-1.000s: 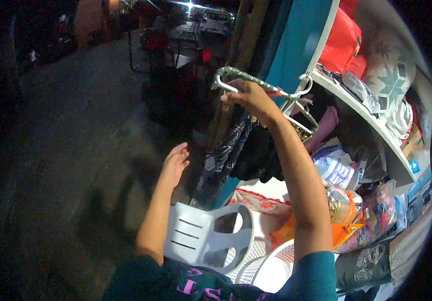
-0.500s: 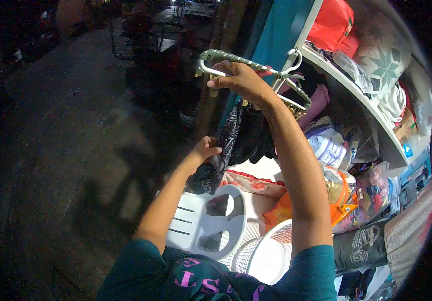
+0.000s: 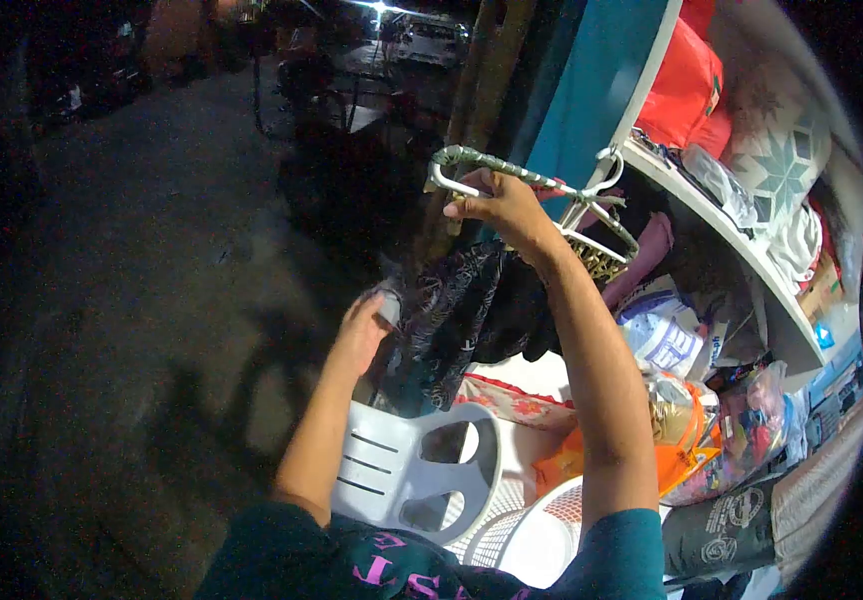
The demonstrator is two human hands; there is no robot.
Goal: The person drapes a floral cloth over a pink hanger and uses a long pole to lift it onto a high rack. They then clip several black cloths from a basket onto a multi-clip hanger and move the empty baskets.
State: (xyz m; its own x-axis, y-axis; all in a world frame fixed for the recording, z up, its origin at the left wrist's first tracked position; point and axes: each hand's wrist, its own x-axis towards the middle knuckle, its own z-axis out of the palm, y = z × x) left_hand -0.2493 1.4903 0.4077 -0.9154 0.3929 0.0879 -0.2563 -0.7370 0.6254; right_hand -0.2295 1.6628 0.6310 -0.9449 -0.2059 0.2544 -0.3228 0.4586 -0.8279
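Observation:
My right hand (image 3: pixel 504 208) grips the left end of a white clothes hanger (image 3: pixel 511 164) wrapped in green strips. The hanger's hook sits close to the shelf edge on the right. Below the hanger hangs a black garment (image 3: pixel 451 320) with a fine pale pattern. At its left side, my left hand (image 3: pixel 362 328) has its fingers closed on the garment's edge, where a greyish patch shows. More dark cloth hangs behind, partly hidden by my right forearm.
A white plastic chair (image 3: pixel 381 470) and a white mesh basket (image 3: pixel 563 500) stand below. To the right, a shelf (image 3: pixel 741 235) carries a red bag (image 3: pixel 686 90) and a star-patterned sack (image 3: pixel 786 160). Filled plastic bags (image 3: pixel 666 335) crowd beneath it. Dark ground (image 3: pixel 171 350) spreads left.
My left hand has moved left, spreading the garment wider beside the chair. My right hand stays on the hanger. The whole view has shifted slightly.

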